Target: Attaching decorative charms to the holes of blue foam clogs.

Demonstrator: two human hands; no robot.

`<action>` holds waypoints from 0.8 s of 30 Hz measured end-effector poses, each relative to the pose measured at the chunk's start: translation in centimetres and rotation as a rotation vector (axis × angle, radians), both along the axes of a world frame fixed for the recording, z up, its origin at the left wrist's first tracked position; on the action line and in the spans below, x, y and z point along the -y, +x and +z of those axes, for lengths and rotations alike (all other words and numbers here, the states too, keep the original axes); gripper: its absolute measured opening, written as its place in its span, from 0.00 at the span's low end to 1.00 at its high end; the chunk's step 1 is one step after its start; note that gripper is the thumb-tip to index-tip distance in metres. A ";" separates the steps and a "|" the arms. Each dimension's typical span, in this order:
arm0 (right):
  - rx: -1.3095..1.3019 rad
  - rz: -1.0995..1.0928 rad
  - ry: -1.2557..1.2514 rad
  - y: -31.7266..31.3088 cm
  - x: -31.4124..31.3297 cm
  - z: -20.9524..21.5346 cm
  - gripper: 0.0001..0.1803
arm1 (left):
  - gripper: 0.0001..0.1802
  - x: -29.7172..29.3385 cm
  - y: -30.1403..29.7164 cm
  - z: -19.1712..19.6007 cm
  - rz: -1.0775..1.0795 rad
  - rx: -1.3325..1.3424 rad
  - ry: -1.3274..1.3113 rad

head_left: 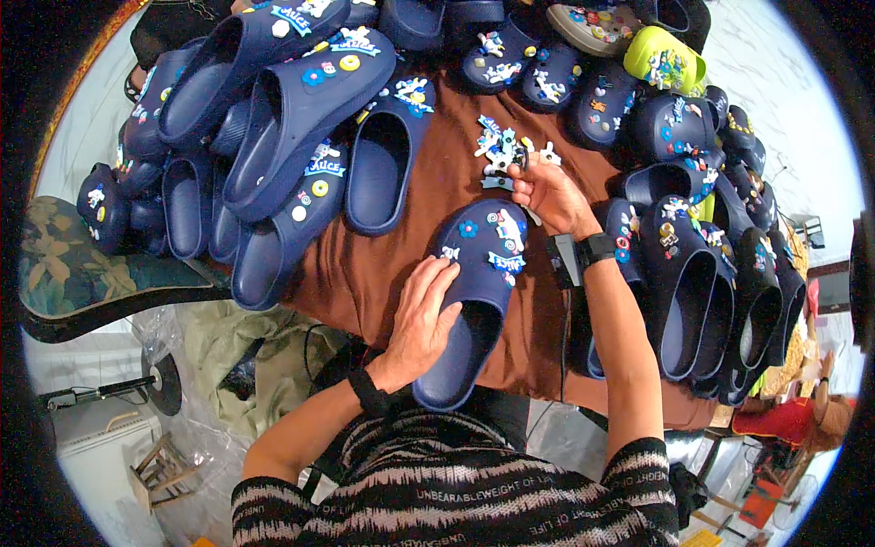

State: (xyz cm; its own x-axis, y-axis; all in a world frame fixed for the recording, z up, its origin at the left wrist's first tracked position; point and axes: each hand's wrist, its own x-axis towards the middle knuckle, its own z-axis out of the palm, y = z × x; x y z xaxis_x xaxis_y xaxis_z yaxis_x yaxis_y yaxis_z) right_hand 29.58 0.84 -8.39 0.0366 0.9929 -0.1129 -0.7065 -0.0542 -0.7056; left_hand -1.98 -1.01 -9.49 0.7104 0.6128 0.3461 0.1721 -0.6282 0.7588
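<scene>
A navy blue clog (pixel 483 292) lies at the table's near edge, its toe pointing away from me and its heel toward my body. Shoe charms, among them a blue flower and white cartoon figures, sit on its upper. My left hand (pixel 415 319) grips the clog's left side, fingers on the upper and thumb by the opening. Just beyond the toe, my right hand (pixel 554 196) is closed in a pinch at a small pile of loose shoe charms (pixel 497 146). Whatever is between its fingertips is too small to make out.
Brown cloth (pixel 456 128) covers the table. Decorated navy clogs (pixel 310 100) are heaped at the left, and more clogs (pixel 684 310) stand at the right. A lime green clog (pixel 665 59) is at the far right. A patterned cushion (pixel 100 264) juts out at the left.
</scene>
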 end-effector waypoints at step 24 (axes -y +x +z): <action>1.789 0.168 0.418 -12.1 1.7 6.0 0.08 | 0.40 0.6 0.0 -1.7 0.112 0.030 -0.114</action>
State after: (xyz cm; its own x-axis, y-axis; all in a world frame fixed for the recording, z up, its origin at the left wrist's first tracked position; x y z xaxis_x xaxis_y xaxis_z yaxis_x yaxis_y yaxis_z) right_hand 17.48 -0.85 -2.40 -0.2692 0.9480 0.1697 0.8053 0.3182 -0.5002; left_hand -2.00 -1.60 -11.17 0.6254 0.7245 0.2898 0.2124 -0.5154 0.8302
